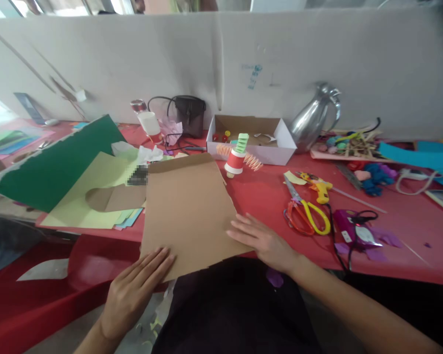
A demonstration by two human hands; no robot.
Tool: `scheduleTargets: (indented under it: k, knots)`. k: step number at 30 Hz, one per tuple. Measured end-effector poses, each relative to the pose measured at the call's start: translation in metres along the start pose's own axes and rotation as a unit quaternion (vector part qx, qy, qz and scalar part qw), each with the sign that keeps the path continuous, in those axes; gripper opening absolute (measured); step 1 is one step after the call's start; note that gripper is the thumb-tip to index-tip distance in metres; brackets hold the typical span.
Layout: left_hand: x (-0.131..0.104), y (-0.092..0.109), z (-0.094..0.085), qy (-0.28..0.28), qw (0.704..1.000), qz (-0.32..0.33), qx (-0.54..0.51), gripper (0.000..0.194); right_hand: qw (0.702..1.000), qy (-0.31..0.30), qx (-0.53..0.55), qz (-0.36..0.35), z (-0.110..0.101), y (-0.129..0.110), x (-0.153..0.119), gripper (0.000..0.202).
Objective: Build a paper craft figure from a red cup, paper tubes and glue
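A brown sheet of cardboard (188,206) lies on the red table, its near edge reaching over my lap. My left hand (138,282) rests on its near left corner, fingers stretched flat and the thumb out of sight. At the right edge, my right hand (264,241) touches the sheet with fingers spread. Just behind the cardboard stands a small paper cup figure (235,162) with a red band, a green folded-paper top and orange folded-paper arms. To its right lie scissors (306,211) with red and yellow handles and a yellow glue gun (321,189).
A white box (251,152) holding small items, a dark bag (190,115) and a steel jug (313,118) stand along the wall. Green board (66,162) and yellow paper (92,196) lie left. A purple device (356,228) with a black cable sits right. A red chair (96,265) is lower left.
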State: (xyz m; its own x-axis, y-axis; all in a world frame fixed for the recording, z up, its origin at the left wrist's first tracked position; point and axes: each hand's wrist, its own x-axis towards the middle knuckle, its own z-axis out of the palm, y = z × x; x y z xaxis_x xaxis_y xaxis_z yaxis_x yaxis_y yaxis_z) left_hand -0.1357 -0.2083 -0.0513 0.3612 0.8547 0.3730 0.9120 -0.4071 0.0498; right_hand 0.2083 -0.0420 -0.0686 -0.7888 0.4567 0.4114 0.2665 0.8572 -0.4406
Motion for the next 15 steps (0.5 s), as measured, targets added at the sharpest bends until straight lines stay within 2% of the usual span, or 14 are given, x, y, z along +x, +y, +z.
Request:
scheduleTargets:
  k: [3,5,7,9,12,14,15]
  knots:
    - [-0.005,0.0,0.007,0.011,1.0,0.001,0.014,0.053,0.99,0.036,-0.073,0.113,-0.012,0.009,-0.018,0.061]
    - [-0.01,0.0,0.012,0.017,1.0,0.002,0.016,0.054,0.967,0.075,-0.141,0.199,-0.026,0.021,-0.036,0.05]
    - [-0.015,-0.002,0.017,0.022,1.0,0.001,0.016,0.056,0.932,0.094,-0.226,0.268,-0.039,0.036,-0.055,0.044]
    - [-0.018,-0.005,0.021,0.024,1.0,-0.001,0.016,0.06,0.901,0.087,-0.292,0.309,-0.049,0.05,-0.072,0.044]
    - [-0.021,-0.005,0.021,0.011,1.0,0.007,0.005,0.057,0.879,0.057,-0.325,0.345,-0.056,0.062,-0.087,0.043]
    - [-0.023,-0.002,0.018,0.018,0.998,-0.025,-0.049,0.056,0.871,0.038,-0.318,0.372,-0.057,0.065,-0.089,0.041]
    - [-0.026,0.0,0.016,0.035,0.993,-0.066,-0.093,0.056,0.868,0.028,-0.307,0.389,-0.058,0.066,-0.088,0.041]
